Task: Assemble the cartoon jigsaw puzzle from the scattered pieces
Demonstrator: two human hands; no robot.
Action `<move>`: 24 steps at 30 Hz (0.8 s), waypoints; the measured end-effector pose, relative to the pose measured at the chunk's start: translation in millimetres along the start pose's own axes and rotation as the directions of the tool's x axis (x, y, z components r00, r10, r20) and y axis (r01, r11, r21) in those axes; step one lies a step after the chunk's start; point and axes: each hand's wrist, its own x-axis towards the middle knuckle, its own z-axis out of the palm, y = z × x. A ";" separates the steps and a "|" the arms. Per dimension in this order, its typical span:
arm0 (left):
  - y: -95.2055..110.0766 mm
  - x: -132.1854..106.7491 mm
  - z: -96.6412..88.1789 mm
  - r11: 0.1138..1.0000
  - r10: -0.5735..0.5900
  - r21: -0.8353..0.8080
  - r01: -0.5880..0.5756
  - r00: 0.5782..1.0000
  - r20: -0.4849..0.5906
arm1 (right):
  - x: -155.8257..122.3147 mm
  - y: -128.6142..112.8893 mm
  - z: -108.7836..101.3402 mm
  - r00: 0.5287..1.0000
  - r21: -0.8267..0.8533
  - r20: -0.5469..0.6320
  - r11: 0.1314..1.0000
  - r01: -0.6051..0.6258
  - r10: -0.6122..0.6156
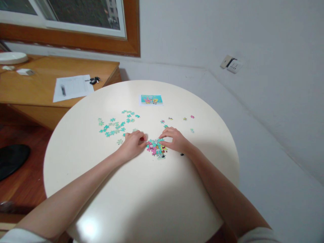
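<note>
A partly joined jigsaw puzzle point(157, 151) with pink, white and yellow cartoon figures lies on the round white table point(141, 202). My left hand point(134, 143) is at its left edge, fingers curled and pinched; what they hold, if anything, is hidden. From the right, my right hand point(176, 140) reaches over the puzzle's upper right, thumb and forefinger closing on a puzzle piece at its top edge. Loose teal puzzle pieces point(111, 128) are scattered beyond my left hand. Past my right hand lie several more pieces, among them a pink one point(192, 116).
A picture card point(152, 100) with the same figures lies toward the table's far side. Behind at left, a wooden desk point(40, 81) bears a paper sheet point(73, 88) and keys point(95, 80). A wall with a socket point(234, 66) stands at right.
</note>
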 end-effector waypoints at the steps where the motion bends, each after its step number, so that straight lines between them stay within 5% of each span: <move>1: -1.0 0.3 0.6 1.000 0.007 0.000 -0.007 1.000 -0.003 | 0.1 -0.3 0.2 1.000 0.004 -0.001 1.000 0.002 -0.002; 24: -0.2 1.2 -6.0 0.999 0.005 -0.040 -0.004 0.999 0.041 | 3.3 -8.1 -3.6 0.999 0.039 0.047 0.999 0.026 -0.028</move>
